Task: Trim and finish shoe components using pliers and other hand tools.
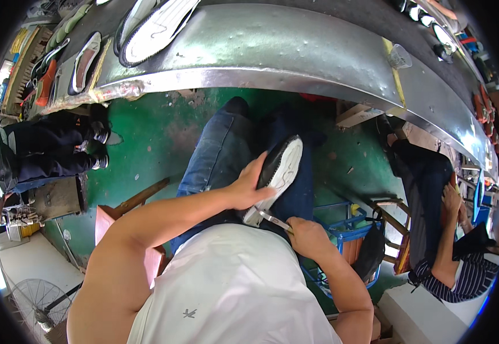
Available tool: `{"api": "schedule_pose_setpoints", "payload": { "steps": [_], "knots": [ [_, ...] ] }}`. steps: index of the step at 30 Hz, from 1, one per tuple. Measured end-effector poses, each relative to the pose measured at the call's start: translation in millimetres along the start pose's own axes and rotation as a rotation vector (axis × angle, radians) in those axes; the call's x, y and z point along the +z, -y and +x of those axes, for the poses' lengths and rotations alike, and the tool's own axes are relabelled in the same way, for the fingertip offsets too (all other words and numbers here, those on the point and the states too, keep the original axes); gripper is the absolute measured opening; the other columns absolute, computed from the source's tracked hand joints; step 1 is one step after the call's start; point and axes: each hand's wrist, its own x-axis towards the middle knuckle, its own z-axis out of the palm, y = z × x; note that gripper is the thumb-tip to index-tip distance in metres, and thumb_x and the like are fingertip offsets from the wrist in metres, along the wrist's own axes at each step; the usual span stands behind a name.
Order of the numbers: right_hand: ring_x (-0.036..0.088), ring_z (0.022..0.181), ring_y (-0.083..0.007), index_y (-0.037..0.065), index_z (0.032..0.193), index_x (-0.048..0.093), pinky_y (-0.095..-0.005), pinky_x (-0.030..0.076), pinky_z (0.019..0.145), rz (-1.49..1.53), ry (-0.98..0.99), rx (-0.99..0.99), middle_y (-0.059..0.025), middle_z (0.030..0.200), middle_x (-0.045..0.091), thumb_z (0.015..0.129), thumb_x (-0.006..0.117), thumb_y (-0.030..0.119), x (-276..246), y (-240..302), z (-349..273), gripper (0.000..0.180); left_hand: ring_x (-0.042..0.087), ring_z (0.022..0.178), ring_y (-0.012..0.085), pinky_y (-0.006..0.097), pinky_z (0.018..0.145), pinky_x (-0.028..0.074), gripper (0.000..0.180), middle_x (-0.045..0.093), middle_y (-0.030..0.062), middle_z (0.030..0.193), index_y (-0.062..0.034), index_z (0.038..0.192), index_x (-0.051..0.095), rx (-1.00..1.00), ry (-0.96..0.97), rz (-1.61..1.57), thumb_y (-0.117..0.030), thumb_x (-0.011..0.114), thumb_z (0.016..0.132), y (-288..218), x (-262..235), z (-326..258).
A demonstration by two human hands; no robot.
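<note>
The left hand [246, 188] is closed on the left side of the upturned shoe [284, 169], thumb across the sole. The right hand [308, 236], below the shoe, is closed around a metal tool [274, 219], tip at the heel. Right of the shoe: blue basket-like frame [342, 234], contents indistinct. Beyond the shoe: metal bench [272, 43].

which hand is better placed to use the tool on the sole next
Probably the right hand: it holds the slim metal tool, tip by the white shoe sole; the left hand grips the black shoe.
</note>
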Motion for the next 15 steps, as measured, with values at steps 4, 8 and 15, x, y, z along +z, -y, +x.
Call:
{"api": "schedule_pose_setpoints", "payload": {
  "steps": [4, 8, 15],
  "knots": [
    [0.066, 0.09, -0.0423, 0.002, 0.101, 0.063, -0.0493, 0.052, 0.076, 0.142, -0.03, -0.194, -0.023, 0.09, 0.068, 0.092, 0.063, 0.02, -20, -7, 1, 0.02, 0.019, 0.151, 0.0384, 0.04, 0.122, 0.021, 0.105, 0.018, 0.0275, 0.16, -0.0048, 0.161, -0.002, -0.095, 0.049, -0.268, -0.023, 0.072, 0.089, 17, 5, -29],
    [0.064, 0.094, -0.0458, -0.001, 0.112, 0.06, -0.0508, 0.05, 0.081, 0.318, 0.041, -0.051, -0.027, 0.095, 0.067, 0.097, 0.06, 0.024, -49, 13, 8, 0.03, 0.018, 0.151, 0.0402, 0.042, 0.122, 0.02, 0.108, 0.016, 0.0285, 0.161, -0.0062, 0.161, -0.004, -0.047, -0.047, -0.223, -0.023, 0.074, 0.088, 23, 15, -24],
    [0.064, 0.085, -0.0484, -0.005, 0.106, 0.059, -0.0511, 0.052, 0.076, 0.172, -0.062, -0.051, -0.028, 0.085, 0.066, 0.101, 0.054, 0.029, -37, 19, 37, 0.034, 0.018, 0.151, 0.0392, 0.041, 0.123, 0.019, 0.129, 0.017, 0.0316, 0.159, 0.0036, 0.158, -0.002, -0.038, 0.059, 0.045, -0.031, 0.088, 0.072, 26, -2, -17]
  ]
}}
